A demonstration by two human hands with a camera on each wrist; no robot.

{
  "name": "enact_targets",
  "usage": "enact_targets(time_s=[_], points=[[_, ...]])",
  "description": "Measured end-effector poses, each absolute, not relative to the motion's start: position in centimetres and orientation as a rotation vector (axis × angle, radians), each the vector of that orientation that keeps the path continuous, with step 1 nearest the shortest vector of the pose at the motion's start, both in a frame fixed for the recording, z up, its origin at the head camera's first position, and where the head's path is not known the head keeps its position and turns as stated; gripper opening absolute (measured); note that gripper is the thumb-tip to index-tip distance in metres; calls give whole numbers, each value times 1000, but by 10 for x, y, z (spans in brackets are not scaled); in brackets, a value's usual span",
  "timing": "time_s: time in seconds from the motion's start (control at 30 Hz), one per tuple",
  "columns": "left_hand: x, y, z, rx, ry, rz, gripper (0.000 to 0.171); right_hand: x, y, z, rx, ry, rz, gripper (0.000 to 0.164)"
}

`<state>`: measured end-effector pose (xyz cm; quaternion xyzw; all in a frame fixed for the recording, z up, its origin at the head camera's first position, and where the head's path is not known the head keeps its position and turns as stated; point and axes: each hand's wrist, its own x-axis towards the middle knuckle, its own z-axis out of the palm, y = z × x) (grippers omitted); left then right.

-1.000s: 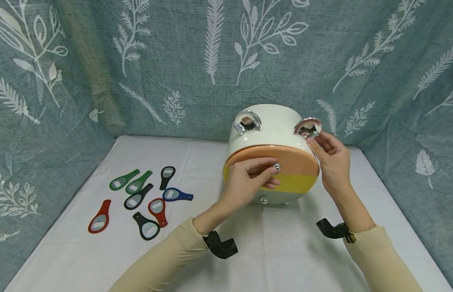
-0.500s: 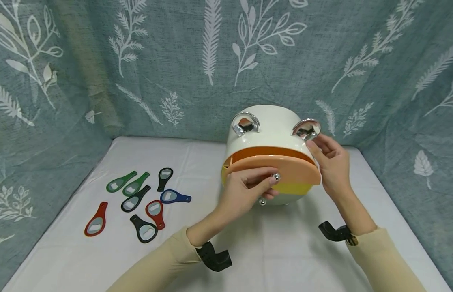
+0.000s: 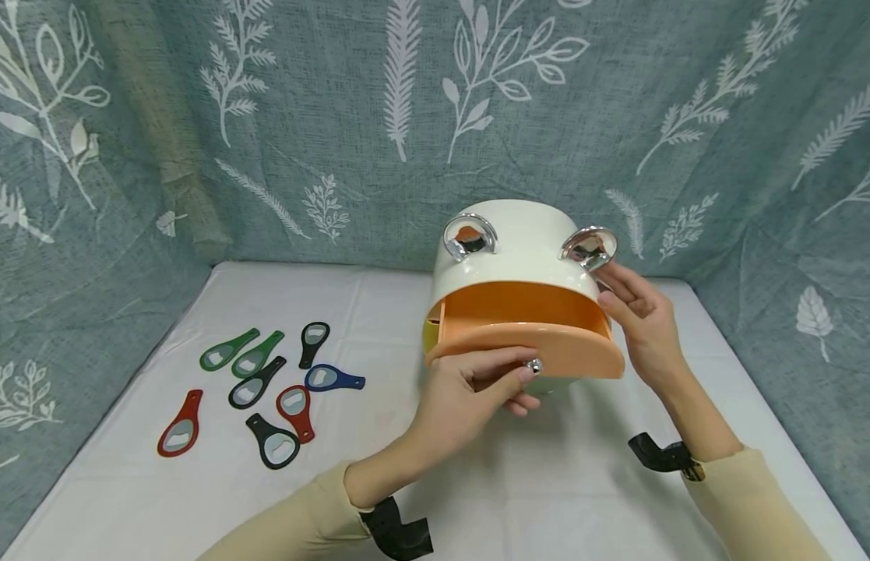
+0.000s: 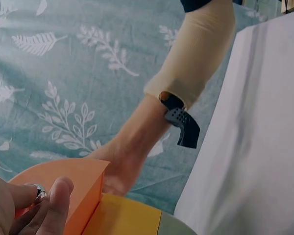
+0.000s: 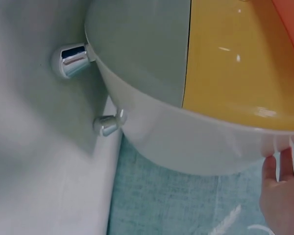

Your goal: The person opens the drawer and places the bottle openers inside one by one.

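A white rounded drawer box (image 3: pixel 519 245) with two silver rings (image 3: pixel 589 248) on top stands at the right of the table. Its orange top drawer (image 3: pixel 571 348) is pulled out, and the inside shows orange. My left hand (image 3: pixel 456 397) pinches the silver knob (image 3: pixel 535 365) of that drawer between thumb and fingers. My right hand (image 3: pixel 645 323) rests against the box's right side, just below the right ring; in the right wrist view its fingertips (image 5: pixel 285 166) touch the white wall. Below, the yellow drawer (image 5: pixel 230 58) and grey-green drawer (image 5: pixel 142 44) are closed.
Several bottle openers lie on the white tablecloth to the left: green (image 3: pixel 229 350), black (image 3: pixel 272 440), red (image 3: pixel 179 423) and blue (image 3: pixel 334 378). Silver feet (image 5: pixel 71 59) lift the box. A patterned curtain (image 3: pixel 364 132) hangs behind.
The orange drawer has slid from closed to well out, drawn towards me by my left hand on its knob. My right hand has stayed at the box's side, its thumb shifting slightly.
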<state>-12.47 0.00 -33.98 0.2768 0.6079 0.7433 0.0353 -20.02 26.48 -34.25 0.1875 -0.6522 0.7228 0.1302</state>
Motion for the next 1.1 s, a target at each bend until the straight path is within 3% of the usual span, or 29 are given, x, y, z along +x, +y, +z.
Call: enact_targets(time_s=[0.8, 1.1], points=[[-109, -16, -343, 932, 1802, 2237, 29, -199, 259, -344, 580, -1923, 2098, 47], [-98, -76, -352, 975, 2039, 2021, 26, -197, 262, -350, 575, -1860, 2111, 45]])
